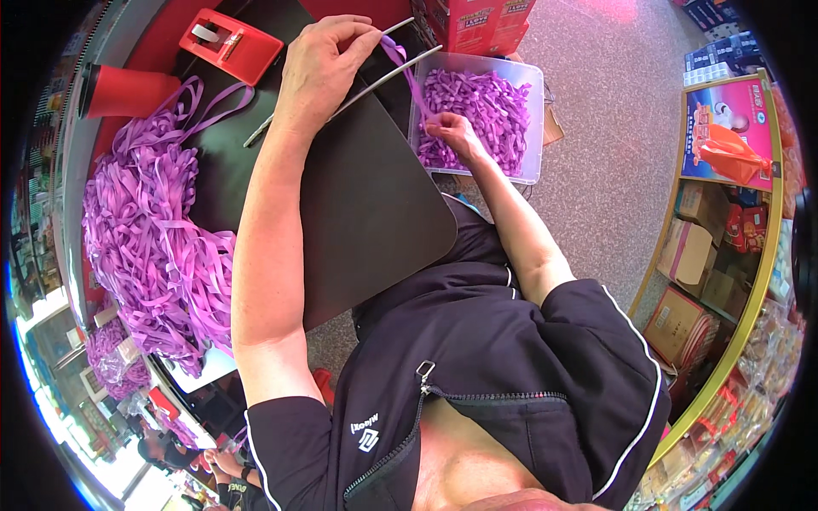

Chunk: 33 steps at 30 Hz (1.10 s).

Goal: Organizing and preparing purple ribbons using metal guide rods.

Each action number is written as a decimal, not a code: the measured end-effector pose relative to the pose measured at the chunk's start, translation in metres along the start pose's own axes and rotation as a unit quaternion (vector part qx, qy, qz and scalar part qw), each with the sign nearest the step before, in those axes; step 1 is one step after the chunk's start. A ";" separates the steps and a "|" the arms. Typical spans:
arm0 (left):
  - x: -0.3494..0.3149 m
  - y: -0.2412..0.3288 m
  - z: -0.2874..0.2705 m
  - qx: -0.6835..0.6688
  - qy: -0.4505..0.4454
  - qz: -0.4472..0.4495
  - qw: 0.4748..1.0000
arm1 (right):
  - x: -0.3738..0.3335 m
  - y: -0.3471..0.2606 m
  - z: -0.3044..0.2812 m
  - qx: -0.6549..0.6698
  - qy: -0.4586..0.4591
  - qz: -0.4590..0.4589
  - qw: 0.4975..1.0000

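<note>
My left hand (322, 72) is over the far end of the dark table (366, 200), thumb and forefinger pinched at the upper end of a narrow purple ribbon (412, 83). Two thin grey metal rods (388, 77) run slantwise under that hand, sticking out past the table's edge, and the ribbon passes by them. Lower down, my right hand (454, 134) pinches the same ribbon above a clear plastic tub (533, 128). Inside the tub lies a heap of purple ribbon loops (481, 106). A large tangled pile of purple ribbon (153, 230) covers the table's left side.
At the far left stand a red tape dispenser (231, 47) and a red cup (132, 91). Red boxes (477, 24) are behind the tub. A gold-edged shelf (750, 281) with cartons lines the right. Another person's hands (223, 462) show at lower left.
</note>
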<state>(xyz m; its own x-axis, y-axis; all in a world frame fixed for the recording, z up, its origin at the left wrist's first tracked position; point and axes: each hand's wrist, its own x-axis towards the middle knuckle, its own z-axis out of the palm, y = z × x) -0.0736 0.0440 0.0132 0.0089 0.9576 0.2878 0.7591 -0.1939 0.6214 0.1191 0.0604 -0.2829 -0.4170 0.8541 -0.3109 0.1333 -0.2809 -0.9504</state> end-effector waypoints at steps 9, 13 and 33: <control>-0.002 -0.004 0.000 -0.033 -0.006 -0.020 0.999 | -0.027 -0.025 -0.014 0.326 -0.119 0.049 0.937; -0.002 -0.003 -0.001 -0.034 -0.006 -0.026 0.999 | -0.035 -0.028 -0.016 0.379 -0.132 0.031 0.915; -0.002 -0.001 -0.002 -0.011 -0.007 -0.014 1.000 | -0.033 0.001 -0.013 0.293 -0.015 0.117 0.949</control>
<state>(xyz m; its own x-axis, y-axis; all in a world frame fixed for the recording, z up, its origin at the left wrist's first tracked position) -0.0754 0.0422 0.0136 -0.0026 0.9656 0.2598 0.7453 -0.1714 0.6444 0.1444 0.0374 -0.2738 -0.4644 0.7274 -0.5052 -0.2935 -0.6646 -0.6871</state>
